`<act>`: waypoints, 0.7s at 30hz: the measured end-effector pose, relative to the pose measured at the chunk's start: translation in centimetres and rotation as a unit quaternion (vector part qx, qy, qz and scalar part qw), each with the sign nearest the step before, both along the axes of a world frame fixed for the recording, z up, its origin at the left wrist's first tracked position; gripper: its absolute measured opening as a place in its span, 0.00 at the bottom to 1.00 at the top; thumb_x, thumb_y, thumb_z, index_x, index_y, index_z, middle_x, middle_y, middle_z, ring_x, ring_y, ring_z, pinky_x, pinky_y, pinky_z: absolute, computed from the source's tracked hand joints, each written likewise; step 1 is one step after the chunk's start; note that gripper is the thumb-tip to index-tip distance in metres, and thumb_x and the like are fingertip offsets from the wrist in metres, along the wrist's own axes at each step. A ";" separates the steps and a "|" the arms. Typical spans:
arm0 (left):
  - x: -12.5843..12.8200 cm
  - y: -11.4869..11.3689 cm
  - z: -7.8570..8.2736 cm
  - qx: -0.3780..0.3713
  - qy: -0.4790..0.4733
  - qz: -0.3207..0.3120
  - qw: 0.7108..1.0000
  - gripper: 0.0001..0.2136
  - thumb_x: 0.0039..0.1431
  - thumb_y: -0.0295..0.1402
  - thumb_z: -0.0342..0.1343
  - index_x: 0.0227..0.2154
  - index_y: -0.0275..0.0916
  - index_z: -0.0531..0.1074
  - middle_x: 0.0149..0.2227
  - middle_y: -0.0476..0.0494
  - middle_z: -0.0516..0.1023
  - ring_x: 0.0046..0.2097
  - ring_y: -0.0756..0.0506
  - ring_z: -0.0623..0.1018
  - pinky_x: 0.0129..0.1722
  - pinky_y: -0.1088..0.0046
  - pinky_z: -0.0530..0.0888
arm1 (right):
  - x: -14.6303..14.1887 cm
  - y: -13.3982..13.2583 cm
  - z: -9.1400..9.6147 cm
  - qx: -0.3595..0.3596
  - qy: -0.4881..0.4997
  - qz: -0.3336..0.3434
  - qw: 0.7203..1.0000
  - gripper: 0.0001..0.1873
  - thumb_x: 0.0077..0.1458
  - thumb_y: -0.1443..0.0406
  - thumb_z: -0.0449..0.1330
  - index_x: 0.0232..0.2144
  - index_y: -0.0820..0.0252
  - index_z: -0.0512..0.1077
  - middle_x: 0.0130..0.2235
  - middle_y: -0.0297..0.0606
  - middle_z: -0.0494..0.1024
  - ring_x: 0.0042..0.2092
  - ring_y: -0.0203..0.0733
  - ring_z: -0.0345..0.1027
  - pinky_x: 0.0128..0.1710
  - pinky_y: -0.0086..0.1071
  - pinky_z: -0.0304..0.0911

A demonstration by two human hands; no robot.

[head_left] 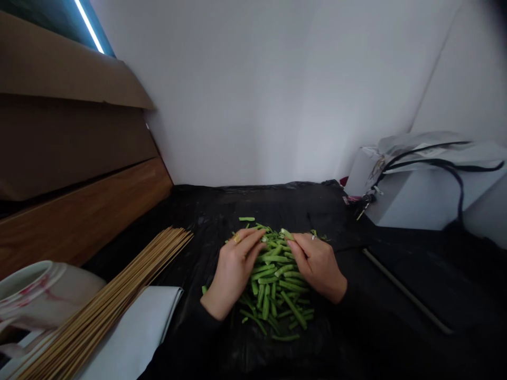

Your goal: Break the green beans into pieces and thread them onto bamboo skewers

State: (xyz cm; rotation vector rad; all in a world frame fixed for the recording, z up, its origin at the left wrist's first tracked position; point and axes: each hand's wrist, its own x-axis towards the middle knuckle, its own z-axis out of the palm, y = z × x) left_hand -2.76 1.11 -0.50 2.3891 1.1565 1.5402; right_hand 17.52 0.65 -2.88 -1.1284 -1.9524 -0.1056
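A heap of snapped green bean pieces [277,285] lies on the black plastic sheet [253,203]. Over its left side my left hand [235,264] is closed, thumb and fingers pinched at a small green bean piece [264,239] whose pale end shows. Across from it, my right hand [319,264] pinches another bean piece [287,234] between thumb and forefinger, its broken end pointing left. The two hands are a short way apart, above the far part of the heap. One loose piece [246,219] lies beyond the pile.
At left, a bundle of thin wooden sticks [119,301] rests over folded white paper [138,327] beside a white pitcher [51,287]. A white box [415,195] with black straps stands at back right. Nearer lies a dark flat object with a grey edge [406,290]. A wall closes the back.
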 end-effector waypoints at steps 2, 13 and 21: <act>0.3 -0.2 -0.1 0.005 0.014 -0.015 1.000 0.12 0.59 0.28 0.59 0.46 0.40 0.76 0.42 0.42 0.80 0.43 0.45 0.79 0.45 0.67 0.77 | -0.1 -0.1 0.1 0.006 -0.004 0.004 1.000 0.14 0.66 0.65 0.49 0.36 0.63 0.74 0.31 0.41 0.77 0.33 0.39 0.70 0.37 0.32 0.61; 0.6 -1.1 0.2 0.039 -0.016 -0.012 0.999 0.05 0.59 0.27 0.59 0.37 0.39 0.77 0.33 0.45 0.79 0.36 0.47 0.78 0.40 0.69 0.76 | -1.1 -1.2 0.6 0.039 -0.059 0.039 0.997 0.15 0.65 0.65 0.50 0.31 0.62 0.73 0.28 0.39 0.76 0.30 0.40 0.66 0.33 0.33 0.57; 0.3 -1.1 0.0 0.050 0.061 0.020 0.997 0.02 0.62 0.27 0.55 0.35 0.38 0.71 0.33 0.45 0.76 0.36 0.47 0.76 0.38 0.71 0.73 | -1.8 -1.9 2.1 -0.251 0.145 0.184 0.939 0.18 0.64 0.60 0.51 0.23 0.59 0.66 0.23 0.30 0.66 0.26 0.34 0.59 0.28 0.30 0.54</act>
